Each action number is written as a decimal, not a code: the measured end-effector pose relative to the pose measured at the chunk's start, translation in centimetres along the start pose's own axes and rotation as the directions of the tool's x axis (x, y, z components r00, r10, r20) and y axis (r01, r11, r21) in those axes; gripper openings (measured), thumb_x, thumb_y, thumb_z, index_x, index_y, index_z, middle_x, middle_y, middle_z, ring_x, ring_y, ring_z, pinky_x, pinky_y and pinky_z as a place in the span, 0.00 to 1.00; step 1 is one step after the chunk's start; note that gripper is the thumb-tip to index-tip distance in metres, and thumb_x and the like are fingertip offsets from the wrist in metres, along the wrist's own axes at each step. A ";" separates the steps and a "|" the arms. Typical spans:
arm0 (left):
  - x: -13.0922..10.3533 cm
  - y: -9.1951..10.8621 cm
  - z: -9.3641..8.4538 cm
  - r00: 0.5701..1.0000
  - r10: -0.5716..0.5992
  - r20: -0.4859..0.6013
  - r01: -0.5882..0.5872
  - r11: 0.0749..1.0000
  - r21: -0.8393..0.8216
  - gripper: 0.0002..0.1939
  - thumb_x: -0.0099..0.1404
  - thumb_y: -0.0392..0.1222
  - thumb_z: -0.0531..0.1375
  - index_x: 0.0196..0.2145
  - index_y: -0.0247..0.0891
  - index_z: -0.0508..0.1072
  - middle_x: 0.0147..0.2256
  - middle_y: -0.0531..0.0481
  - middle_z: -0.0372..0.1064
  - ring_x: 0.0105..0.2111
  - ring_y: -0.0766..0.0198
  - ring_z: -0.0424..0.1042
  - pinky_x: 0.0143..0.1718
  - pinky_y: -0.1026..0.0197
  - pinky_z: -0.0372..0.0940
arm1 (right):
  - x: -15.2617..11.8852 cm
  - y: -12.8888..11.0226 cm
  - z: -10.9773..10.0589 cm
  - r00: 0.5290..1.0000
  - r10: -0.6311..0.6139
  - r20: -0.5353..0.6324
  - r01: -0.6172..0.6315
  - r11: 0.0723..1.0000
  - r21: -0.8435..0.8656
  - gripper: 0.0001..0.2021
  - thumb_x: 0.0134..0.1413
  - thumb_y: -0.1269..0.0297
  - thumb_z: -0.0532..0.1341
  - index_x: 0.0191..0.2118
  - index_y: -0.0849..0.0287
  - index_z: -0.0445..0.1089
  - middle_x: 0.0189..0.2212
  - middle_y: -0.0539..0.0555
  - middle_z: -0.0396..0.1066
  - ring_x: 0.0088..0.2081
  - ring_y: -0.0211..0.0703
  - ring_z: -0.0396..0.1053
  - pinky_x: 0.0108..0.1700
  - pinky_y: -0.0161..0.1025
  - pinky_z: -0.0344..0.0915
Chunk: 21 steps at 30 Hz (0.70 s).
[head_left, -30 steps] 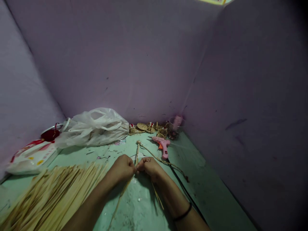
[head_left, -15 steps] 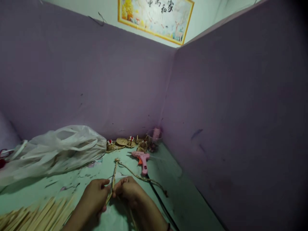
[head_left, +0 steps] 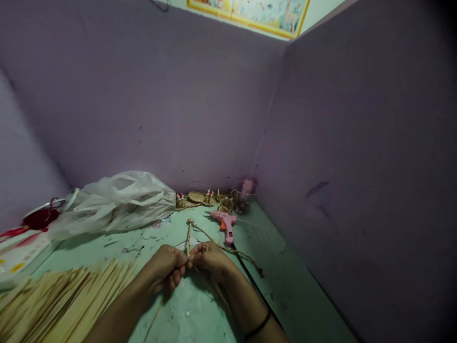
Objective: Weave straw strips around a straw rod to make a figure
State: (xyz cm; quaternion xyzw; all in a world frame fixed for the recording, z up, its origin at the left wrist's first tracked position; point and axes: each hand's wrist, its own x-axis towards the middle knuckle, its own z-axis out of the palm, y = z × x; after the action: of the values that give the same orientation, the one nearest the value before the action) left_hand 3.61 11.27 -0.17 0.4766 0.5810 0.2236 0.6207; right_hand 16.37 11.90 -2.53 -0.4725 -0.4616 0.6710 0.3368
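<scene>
Head view: the left hand (head_left: 164,267) and right hand (head_left: 210,259) meet at mid-counter, each grip pinching the lower part of a straw braid (head_left: 189,238) between thumb and fingers, the fingertips almost touching. The braid stands away from the hands up to a knot (head_left: 191,221), where a thin cord (head_left: 237,250) branches off to the right and ends beyond the right hand. A loose strand (head_left: 153,324) trails toward the near side below the left hand; which fingers control it cannot be told.

The counter (head_left: 296,271) has its back edge against the purple back wall (head_left: 171,95) and its right edge along the right wall (head_left: 374,143). Room on the left is tight: straw strips (head_left: 64,300) spread right beside the left forearm, with a plastic bag (head_left: 121,202) and a box (head_left: 26,255) behind them. Beyond the knot, a pink glue gun (head_left: 226,223) lies before woven pieces (head_left: 196,196) along the back edge, its black cable (head_left: 252,280) running close past the right forearm. The wider stretch of counter lies between that cable and the right wall.
</scene>
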 end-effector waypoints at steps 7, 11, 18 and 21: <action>0.7 -0.8 0.6 0.975 0.138 -0.172 -0.134 0.990 0.037 0.06 0.37 0.31 0.51 0.08 0.33 0.58 0.06 0.58 0.47 0.09 0.77 0.43 0.13 0.69 0.37 | 0.2 0.4 0.1 0.985 -0.128 -0.114 0.064 0.891 -0.450 0.02 0.32 0.72 0.56 0.19 0.64 0.65 0.15 0.49 0.64 0.17 0.30 0.55 0.19 0.29 0.47; 1.1 -1.1 0.7 0.974 0.137 -0.178 -0.130 0.990 0.049 0.06 0.36 0.31 0.49 0.07 0.34 0.56 0.06 0.59 0.44 0.10 0.77 0.42 0.13 0.68 0.35 | -1.0 -0.6 0.8 0.936 -0.229 -0.267 -0.060 0.645 -0.762 0.06 0.33 0.69 0.57 0.21 0.64 0.70 0.19 0.54 0.69 0.22 0.36 0.62 0.22 0.31 0.49; 0.0 -0.2 0.5 0.985 0.020 -0.172 -0.026 0.999 -0.035 0.10 0.39 0.35 0.48 0.07 0.38 0.49 0.05 0.59 0.42 0.06 0.76 0.41 0.10 0.68 0.35 | -3.3 -2.4 3.7 0.914 -0.290 -0.282 -0.130 0.450 -0.884 0.09 0.37 0.66 0.56 0.24 0.62 0.73 0.24 0.62 0.72 0.25 0.43 0.67 0.23 0.34 0.48; -0.3 0.0 -0.3 0.992 0.057 -0.113 -0.059 0.998 -0.014 0.09 0.39 0.37 0.49 0.08 0.37 0.52 0.06 0.58 0.45 0.06 0.75 0.44 0.09 0.69 0.35 | -3.9 -2.5 5.0 0.905 -0.307 -0.295 -0.150 0.420 -0.895 0.10 0.38 0.64 0.56 0.26 0.62 0.73 0.26 0.63 0.72 0.25 0.45 0.67 0.23 0.35 0.49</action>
State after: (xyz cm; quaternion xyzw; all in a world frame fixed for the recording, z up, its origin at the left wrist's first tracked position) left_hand 3.29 11.15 0.05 0.4746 0.5992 0.2730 0.5842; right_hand 12.91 7.80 1.69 -0.6864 -0.6874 0.1824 0.1517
